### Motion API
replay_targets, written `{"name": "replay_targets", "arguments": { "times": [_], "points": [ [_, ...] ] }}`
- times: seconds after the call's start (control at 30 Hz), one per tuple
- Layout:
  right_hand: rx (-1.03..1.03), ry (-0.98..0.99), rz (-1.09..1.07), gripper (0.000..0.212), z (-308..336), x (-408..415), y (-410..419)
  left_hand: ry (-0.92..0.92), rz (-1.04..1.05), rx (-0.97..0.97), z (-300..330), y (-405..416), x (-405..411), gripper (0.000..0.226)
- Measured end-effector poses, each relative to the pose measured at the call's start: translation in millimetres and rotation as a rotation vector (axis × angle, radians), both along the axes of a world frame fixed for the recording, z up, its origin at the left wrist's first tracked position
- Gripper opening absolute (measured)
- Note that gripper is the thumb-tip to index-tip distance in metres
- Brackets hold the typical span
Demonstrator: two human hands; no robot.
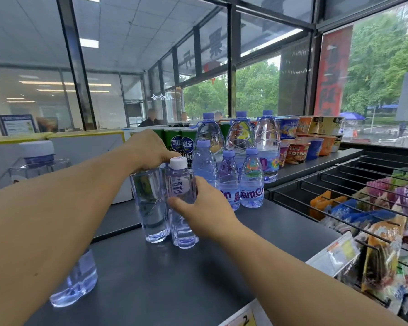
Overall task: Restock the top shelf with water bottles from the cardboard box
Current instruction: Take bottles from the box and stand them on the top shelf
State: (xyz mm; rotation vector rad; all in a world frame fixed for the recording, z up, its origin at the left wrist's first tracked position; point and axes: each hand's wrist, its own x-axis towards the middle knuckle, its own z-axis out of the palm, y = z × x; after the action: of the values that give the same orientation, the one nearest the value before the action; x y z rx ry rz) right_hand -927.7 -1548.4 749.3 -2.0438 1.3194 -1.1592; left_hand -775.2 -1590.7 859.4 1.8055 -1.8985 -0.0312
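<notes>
Risk of toppling, mostly. Two clear bottles upright on top shelf, touching side by side near centre frame. Left hand curled over the cap of left clear bottle from 12 o'clock, gripping it from above; right hand wrapped round the body of white-capped bottle from 4 o'clock. Cardboard box out of view. Purple-capped bottles standing close at 2 o'clock of the pair, large jugs behind. Could knock that row like skittles if pushed back too hard. Could also tip the tall narrow pair if released unevenly. Loose bottle at 8 o'clock, half hidden under the left forearm, near the shelf edge; liable to be swept off by an elbow
</notes>
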Motion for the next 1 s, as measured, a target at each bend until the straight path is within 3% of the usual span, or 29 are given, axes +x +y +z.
{"name": "replay_targets", "arguments": {
  "times": [0.2,0.47,0.67,0.83,1.0],
  "points": [
    [0.005,0.026,0.057,0.041,3,0,-3,0.01,0.0,-0.039,-5,-3,7,0.057],
    [-0.01,0.021,0.066,0.039,-1,4,-9,0.296,0.03,-0.159,-20,-1,6,0.061],
    [-0.015,0.036,0.048,0.042,1,6,-10,0.336,0.103,-0.271,-37,20,4,0.044],
    [0.007,0.042,0.028,0.046,2,7,-10,0.484,0.157,-0.166,-51,25,6,0.071],
    [0.049,0.001,0.058,0.045,2,22,-4,0.437,0.214,-0.146,-55,29,13,0.038]
  ]
}}
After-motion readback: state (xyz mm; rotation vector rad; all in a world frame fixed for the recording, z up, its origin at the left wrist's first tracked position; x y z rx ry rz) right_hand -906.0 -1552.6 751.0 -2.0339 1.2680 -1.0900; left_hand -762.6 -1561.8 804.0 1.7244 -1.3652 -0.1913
